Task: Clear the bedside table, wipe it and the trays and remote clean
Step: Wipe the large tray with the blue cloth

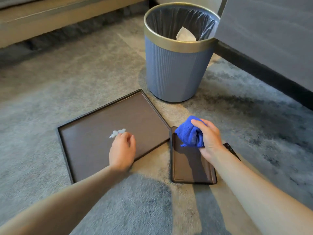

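A large dark brown tray lies flat on the carpet, with a small white scrap on its middle. My left hand hovers over the tray, fingertips curled at the scrap; whether it grips the scrap is unclear. A smaller dark tray lies to the right. My right hand is above its far end, shut on a bunched blue cloth. A thin black object, possibly the remote, pokes out behind my right wrist.
A blue ribbed waste bin with a gold rim and black liner stands just beyond the trays, a white tissue inside. A grey furniture panel rises at the right. A beige furniture base runs along the back left.
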